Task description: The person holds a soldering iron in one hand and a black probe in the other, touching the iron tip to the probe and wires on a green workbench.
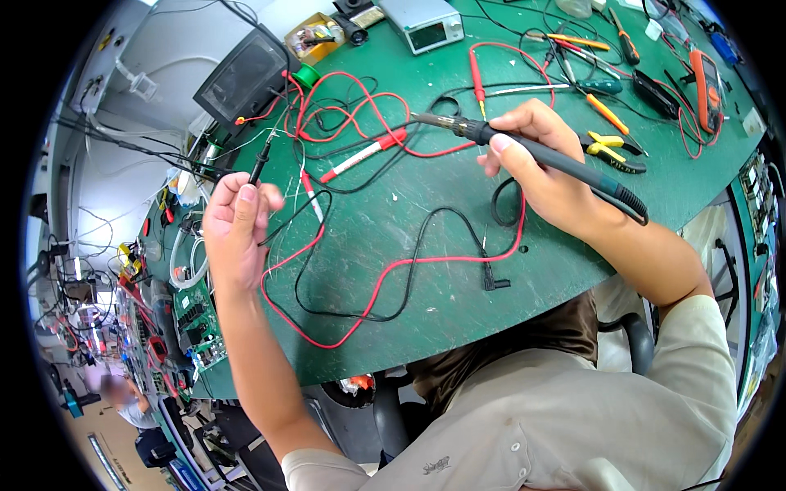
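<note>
My left hand [233, 221] is closed around a black test probe [260, 162], its thin metal tip pointing up. Thin wires hang close to that tip, but I cannot make out whether they touch it. My right hand [536, 164] grips a soldering iron [585, 170] by its dark handle, with the tip pointing left over the table. Red and black test leads [385, 288] loop across the green table [368, 237] between my arms. A red-and-white pen-like probe [364, 155] lies beneath the iron's tip, and a black probe with an angled plug [494, 278] lies nearer to me.
Beyond my right hand are yellow-handled pliers [610, 153], screwdrivers and an orange multimeter [707, 90]. At the back stand a grey instrument [422, 24], a green wire spool [307, 75] and a black box [246, 74]. A circuit board [196, 327] sits left; another person [135, 401] is farther off.
</note>
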{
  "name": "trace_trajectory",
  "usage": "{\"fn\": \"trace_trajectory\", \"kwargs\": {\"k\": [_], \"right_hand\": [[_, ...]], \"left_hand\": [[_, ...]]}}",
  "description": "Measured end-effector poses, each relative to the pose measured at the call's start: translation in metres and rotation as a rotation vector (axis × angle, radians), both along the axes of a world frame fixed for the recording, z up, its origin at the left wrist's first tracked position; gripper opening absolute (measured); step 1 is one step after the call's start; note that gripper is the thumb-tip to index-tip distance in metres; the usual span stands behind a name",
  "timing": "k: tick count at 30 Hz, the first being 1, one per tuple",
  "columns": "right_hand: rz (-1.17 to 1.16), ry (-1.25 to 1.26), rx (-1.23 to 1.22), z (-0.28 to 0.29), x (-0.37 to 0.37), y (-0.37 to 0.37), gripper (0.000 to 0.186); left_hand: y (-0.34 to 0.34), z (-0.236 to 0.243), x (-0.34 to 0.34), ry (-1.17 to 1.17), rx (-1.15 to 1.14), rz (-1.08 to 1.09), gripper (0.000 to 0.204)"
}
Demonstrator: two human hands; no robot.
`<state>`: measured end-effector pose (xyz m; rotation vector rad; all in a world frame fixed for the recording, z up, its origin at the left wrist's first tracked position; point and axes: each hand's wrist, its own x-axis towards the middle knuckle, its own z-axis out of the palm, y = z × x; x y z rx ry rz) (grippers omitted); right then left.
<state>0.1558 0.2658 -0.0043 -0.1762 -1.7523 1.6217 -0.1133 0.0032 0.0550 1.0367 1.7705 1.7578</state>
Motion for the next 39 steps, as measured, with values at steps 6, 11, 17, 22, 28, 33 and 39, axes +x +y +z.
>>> {"fn": "trace_trajectory", "kwargs": {"k": [6, 11, 17, 22, 28, 33, 39], "right_hand": [[-0.004, -0.016, -0.007, -0.003, -0.001, 0.002, 0.013], [0.028, -0.015, -0.02, -0.007, 0.0, 0.002, 0.014], [0.041, -0.03, -0.028, -0.003, 0.001, -0.001, 0.015], [0.05, -0.069, 0.034, -0.003, 0.01, -0.01, 0.017], [0.121, -0.043, 0.167, -0.017, 0.011, -0.016, 0.019], [0.123, -0.111, 0.216, -0.022, 0.014, -0.014, 0.02], [0.314, -0.253, 0.341, -0.018, 0.013, -0.003, 0.021]], "left_hand": [[0.012, 0.006, 0.033, -0.319, 0.208, -0.122, 0.021], [0.016, -0.018, 0.043, -0.108, -0.122, -0.081, 0.033], [0.009, -0.05, 0.063, 0.114, -0.419, -0.054, 0.033], [0.013, -0.06, 0.075, 0.72, -0.423, 0.01, 0.028], [0.017, -0.072, 0.081, 0.839, -0.441, 0.038, 0.017], [0.021, -0.074, 0.075, 0.818, -0.358, 0.001, 0.014], [0.016, -0.077, 0.075, 0.848, -0.371, -0.015, 0.016]]}}
